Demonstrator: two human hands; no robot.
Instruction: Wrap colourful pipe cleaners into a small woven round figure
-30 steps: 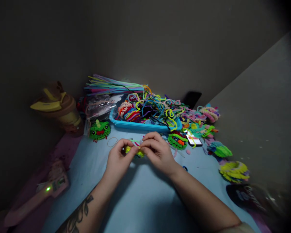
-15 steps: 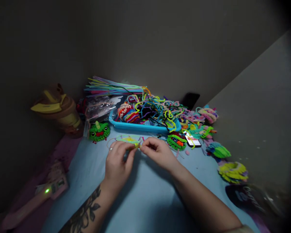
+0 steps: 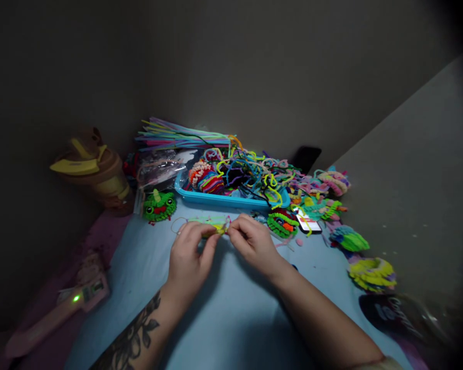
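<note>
My left hand (image 3: 191, 252) is closed, thumb and fingers pinching a small yellow-green fuzzy piece (image 3: 219, 228) above the cloth. Close to its tip, the thumb and fingers of my right hand (image 3: 252, 244) are pinched together. Whatever the right fingertips hold is too small to make out. Just behind the hands lies a pale green and yellow strip (image 3: 202, 220), partly covered by my left fingers. A thin loop of cord (image 3: 175, 224) shows at its left. Beyond my right hand rests a green fuzzy figure (image 3: 282, 224) with an orange part.
Tangled fuzzy stems fill a blue tray (image 3: 231, 201). Straight pipe cleaners (image 3: 185, 136) lie behind it. Another green figure (image 3: 159, 205), a brown tumbler (image 3: 100, 174) and a pink device (image 3: 61, 313) stand left. A phone (image 3: 308, 222) and yellow fuzzy ring (image 3: 372, 273) lie right.
The view has shifted slightly. My hands stay close together at the yellow-green piece, and my right fingertips have moved a little. Slightly more of the strip behind them shows.
</note>
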